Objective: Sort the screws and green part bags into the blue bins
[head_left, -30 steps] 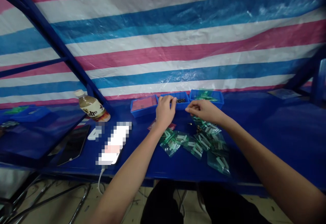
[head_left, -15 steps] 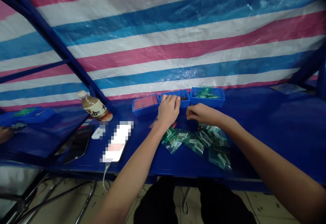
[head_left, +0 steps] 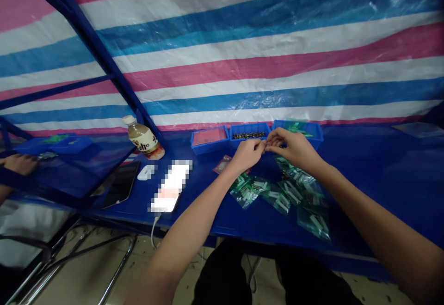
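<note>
My left hand (head_left: 248, 154) and my right hand (head_left: 290, 146) meet at the fingertips in front of the blue bins. Both are closed in a pinch, and what they hold is too small to make out. Just behind them is a blue bin of small metal parts (head_left: 248, 135). Left of it stands a bin with pink bags (head_left: 209, 136), and to its right a bin with green bags (head_left: 299, 127). Several green bags with white pieces (head_left: 277, 198) lie below my hands. A red bag (head_left: 223, 163) shows beside my left forearm.
At the left are a bottle (head_left: 143, 139), a white case (head_left: 145, 172), a lit phone (head_left: 171, 187) with a cable and a dark tablet (head_left: 122, 184). Another person's hand (head_left: 21, 163) is at the far left, near blue trays (head_left: 72, 144).
My left hand has left the bin of metal parts and come to my right hand, whose fingers now meet it. The view has shifted slightly, so the table things appear farther right.
</note>
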A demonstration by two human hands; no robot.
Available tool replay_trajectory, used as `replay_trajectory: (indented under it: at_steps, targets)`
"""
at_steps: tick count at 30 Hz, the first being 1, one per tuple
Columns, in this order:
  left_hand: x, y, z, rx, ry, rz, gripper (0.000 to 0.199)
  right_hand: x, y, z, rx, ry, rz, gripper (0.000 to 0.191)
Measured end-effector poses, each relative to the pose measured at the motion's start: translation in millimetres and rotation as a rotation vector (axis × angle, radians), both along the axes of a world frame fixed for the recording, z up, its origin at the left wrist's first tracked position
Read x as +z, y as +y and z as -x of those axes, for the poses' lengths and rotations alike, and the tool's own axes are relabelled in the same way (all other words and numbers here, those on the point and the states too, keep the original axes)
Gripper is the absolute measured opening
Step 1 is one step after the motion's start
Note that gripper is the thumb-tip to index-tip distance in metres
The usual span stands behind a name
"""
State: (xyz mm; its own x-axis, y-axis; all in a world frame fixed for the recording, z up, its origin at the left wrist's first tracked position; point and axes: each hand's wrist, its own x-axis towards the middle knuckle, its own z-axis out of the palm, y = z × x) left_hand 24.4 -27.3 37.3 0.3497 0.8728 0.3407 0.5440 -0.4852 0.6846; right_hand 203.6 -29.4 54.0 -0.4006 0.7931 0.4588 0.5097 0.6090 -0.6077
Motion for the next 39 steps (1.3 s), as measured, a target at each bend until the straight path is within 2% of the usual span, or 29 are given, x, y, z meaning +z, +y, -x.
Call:
replay_trajectory:
  at_steps: [7,10,14,16,19,24,29,33,36,39]
  targets:
    - [-7.8,5.6,-0.3,0.021,-0.146,0.029,0.037,-0.3,-0.6,1.3,-0.007,-0.005,-0.007,0.033]
    - [-6.1,7.3,3.9,0.13,-0.171,-0.059,0.035,-2.3,0.1,1.7,-0.016,-0.062,-0.002,0.041]
    - [-1.2,8.9,18.0,0.426,0.001,-0.353,0.025,-7.5,0.1,5.0,0.006,-0.217,0.01,0.04]
    - [-3.1,11.3,24.9,0.499,0.151,-0.437,0.022,-11.7,-1.3,8.7,0.055,-0.313,-0.001,0.036]
    - [-9.9,14.8,28.5,0.546,0.322,-0.445,0.03,-19.0,-6.8,17.5,0.163,-0.411,-0.072,0.035]
    - [-10.3,11.8,22.6,0.534,0.407,-0.504,0.033,-29.0,-20.8,35.0,0.33,-0.457,-0.176,0.038]
    - [-2.7,7.1,20.5,0.498,0.423,-0.522,0.034,-32.6,-24.1,39.1,0.345,-0.509,-0.147,0.037]
    - [-3.5,6.5,19.0,0.457,0.441,-0.527,0.033,-34.1,-18.6,36.3,0.387,-0.488,-0.147,0.035]
    - [-4.9,6.0,17.1,0.424,0.446,-0.549,0.033,-37.8,-17.0,37.4,0.36,-0.479,-0.179,0.033]
    - [-5.0,5.3,16.0,0.401,0.437,-0.572,0.034,-39.9,-18.9,41.8,0.233,-0.513,-0.253,0.033]
